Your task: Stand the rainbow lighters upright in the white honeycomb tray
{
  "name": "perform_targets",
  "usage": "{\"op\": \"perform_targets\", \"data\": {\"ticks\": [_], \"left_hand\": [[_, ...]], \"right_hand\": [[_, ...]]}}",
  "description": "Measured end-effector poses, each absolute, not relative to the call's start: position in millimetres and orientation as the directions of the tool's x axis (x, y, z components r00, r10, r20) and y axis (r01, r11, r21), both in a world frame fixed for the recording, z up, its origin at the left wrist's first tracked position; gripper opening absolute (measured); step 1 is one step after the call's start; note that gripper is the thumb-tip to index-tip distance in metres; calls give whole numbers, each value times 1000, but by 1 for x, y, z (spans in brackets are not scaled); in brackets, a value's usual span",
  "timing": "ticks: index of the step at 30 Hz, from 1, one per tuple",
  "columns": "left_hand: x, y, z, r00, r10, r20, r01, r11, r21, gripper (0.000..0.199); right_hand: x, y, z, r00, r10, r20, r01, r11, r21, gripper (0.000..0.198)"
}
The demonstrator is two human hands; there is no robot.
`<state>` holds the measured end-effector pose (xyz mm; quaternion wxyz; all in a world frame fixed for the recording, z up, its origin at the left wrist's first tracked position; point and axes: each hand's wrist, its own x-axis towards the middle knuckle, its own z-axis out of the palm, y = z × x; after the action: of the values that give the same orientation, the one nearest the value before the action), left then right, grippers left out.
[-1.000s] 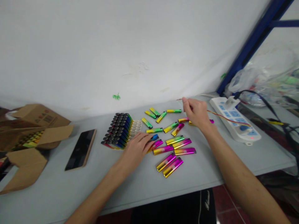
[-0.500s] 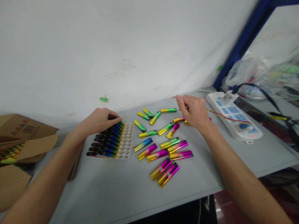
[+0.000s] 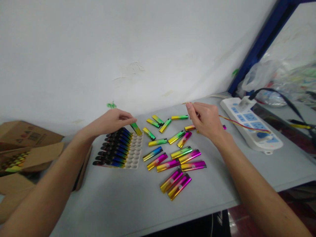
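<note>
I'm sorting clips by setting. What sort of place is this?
Probably a small workshop packing bench: loose lighters lie on a grey table beside a part-filled tray, with cardboard boxes at the left and a power strip.

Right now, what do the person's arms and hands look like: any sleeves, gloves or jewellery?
Both forearms are bare as far as the view shows, with no sleeves in sight. The left hand and right hand wear no gloves. No watch, bracelet or ring shows on either. No markings or tape are visible on the arms.
</note>
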<state>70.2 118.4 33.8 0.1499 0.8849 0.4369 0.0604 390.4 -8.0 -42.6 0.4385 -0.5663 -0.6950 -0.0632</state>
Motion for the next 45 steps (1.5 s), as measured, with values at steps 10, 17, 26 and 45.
{"op": "perform_targets", "data": {"ticks": [10,17,26,45], "left_hand": [[139,96,23,811,528,-252,578,-655,487,25],[121,44,2,825,565,-24,554,-798,237,16],[101,6,-47,781,619,-84,614,-738,281,21],[111,-25,-63,230,973,34,106,-59,993,62]], "right_hand": [[392,-5,-46,18,744,668,837,354,-417,56],[393,-5,-45,45,724,689,839,347,-420,56],[391,-5,-45,15,737,676,848,348,-399,57],[389,-6,-48,10,724,689,842,365,-396,59]]}}
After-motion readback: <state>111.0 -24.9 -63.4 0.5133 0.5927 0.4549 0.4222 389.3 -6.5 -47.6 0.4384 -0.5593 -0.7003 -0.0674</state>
